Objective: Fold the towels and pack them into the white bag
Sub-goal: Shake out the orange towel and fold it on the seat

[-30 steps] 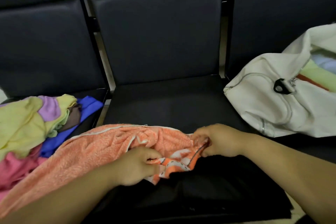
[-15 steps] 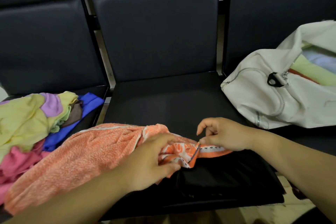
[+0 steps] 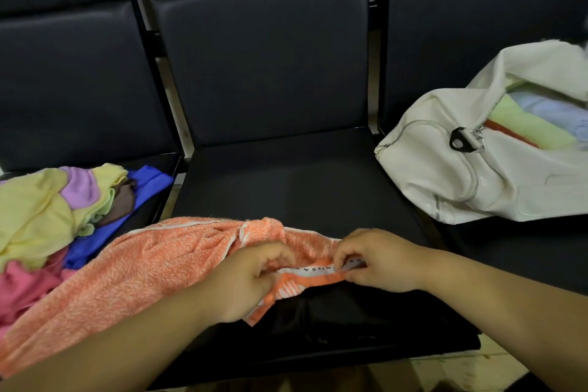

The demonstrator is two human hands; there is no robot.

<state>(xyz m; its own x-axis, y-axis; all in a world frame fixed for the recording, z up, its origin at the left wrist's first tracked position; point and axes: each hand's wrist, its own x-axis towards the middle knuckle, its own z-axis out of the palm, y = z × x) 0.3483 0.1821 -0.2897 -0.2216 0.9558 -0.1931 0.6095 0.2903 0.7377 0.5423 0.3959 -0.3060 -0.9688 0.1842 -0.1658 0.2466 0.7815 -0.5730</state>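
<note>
An orange towel (image 3: 133, 267) with a white patterned border lies crumpled across the front of the middle seat and spills to the left. My left hand (image 3: 245, 277) grips its bunched edge. My right hand (image 3: 378, 261) pinches the white border strip just to the right, so a short length of hem is stretched between the hands. The white bag (image 3: 458, 181) lies on the right seat with its zip open; folded light green, pale blue and orange towels show inside it.
A heap of loose towels (image 3: 54, 210) in yellow, lilac, brown, blue and pink sits on the left seat. The black middle seat (image 3: 286, 181) stretches behind the orange towel. Dark seat backs stand along the rear. Pale floor shows below the seat's front edge.
Both hands have shifted along the orange towel's edge. My right hand, which held a corner loosely, now pinches the white border, and the hem is drawn out between the hands.
</note>
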